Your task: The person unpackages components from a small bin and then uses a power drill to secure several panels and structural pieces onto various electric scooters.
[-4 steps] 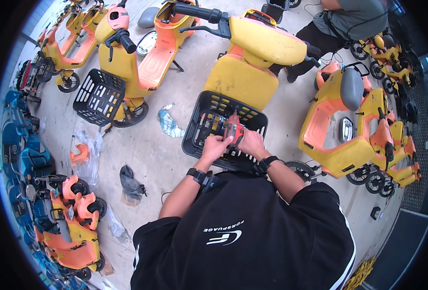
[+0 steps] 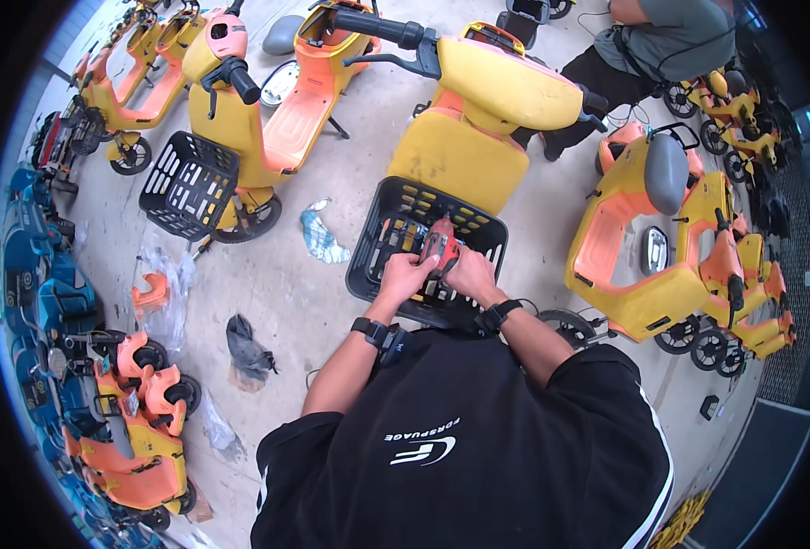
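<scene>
Holding a small red tool (image 2: 439, 240) inside the black basket (image 2: 382, 265) of the yellow scooter (image 2: 478, 119), the left hand (image 2: 407, 274) and right hand (image 2: 472, 273) pinch it together. I think the basket is being fastened; pressing straight down matters next.

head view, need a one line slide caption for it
Both hands, left hand and right hand, grip a red tool inside a yellow scooter's black front basket.

Grey concrete floor (image 2: 350, 174) (littered), perhaps daylit.
</scene>
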Demonstrator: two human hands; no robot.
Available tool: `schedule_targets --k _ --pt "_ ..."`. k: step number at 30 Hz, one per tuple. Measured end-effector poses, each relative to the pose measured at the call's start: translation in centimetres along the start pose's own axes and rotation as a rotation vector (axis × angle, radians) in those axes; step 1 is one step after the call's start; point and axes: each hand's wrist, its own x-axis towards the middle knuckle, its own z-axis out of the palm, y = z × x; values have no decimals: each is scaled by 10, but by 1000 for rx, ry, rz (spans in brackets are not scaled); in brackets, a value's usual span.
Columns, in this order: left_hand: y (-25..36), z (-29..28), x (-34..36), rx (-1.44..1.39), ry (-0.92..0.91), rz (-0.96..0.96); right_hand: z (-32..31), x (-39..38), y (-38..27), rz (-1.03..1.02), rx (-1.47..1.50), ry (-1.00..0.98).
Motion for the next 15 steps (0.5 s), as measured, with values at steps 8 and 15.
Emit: schedule_targets --k 8,15 --pt "6 -10 -15 11 -39 19 -9 -9 -4 -78 16 24" --pt "6 -3 -17 3 -49 -2 -9 -13 -2 -37 107 51"
